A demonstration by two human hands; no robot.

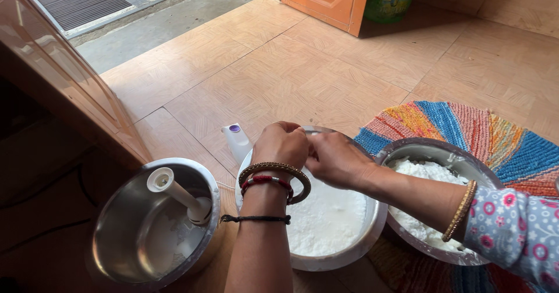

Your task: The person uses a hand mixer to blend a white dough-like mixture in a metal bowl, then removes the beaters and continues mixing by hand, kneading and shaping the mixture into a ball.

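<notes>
In the head view, both hands meet over the far rim of the middle bowl (326,258) of white liquid on the floor (279,66): the left hand (281,144) is closed in a loose fist and the right hand (335,160) pinches toward it, though what they grip is hidden. A left bowl (116,235) holds a leaning blender stick (177,195), a right bowl (431,150) of white curd sits on a striped mat (495,136), and a small white bottle (237,141) stands just beyond. With the bowls crowded together, a forearm could nudge a rim and slop liquid, or tip the blender.
</notes>
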